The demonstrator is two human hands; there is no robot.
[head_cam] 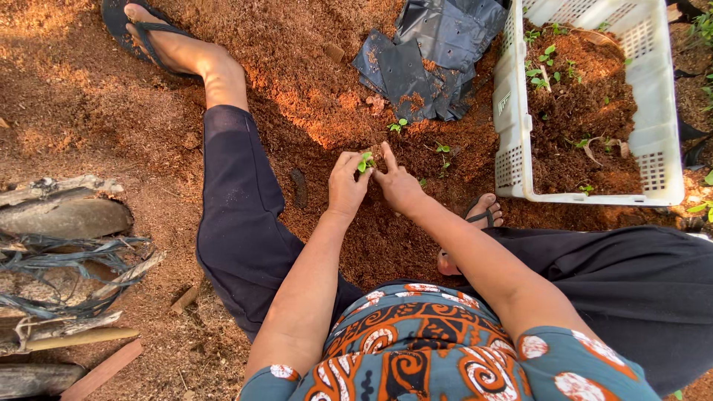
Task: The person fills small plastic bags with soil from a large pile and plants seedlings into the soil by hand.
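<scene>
Two hands: left hand [346,186], right hand [397,187] | fingers clamped on one seedling [365,161] | one white crate [512,119]

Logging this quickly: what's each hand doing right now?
Left hand: closed on the green seedling.
Right hand: fingers touching the same seedling; grip cannot be told.

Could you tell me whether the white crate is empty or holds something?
Partly filled: the crate holds brown soil with small green seedlings across its floor, well below the rim.
</scene>
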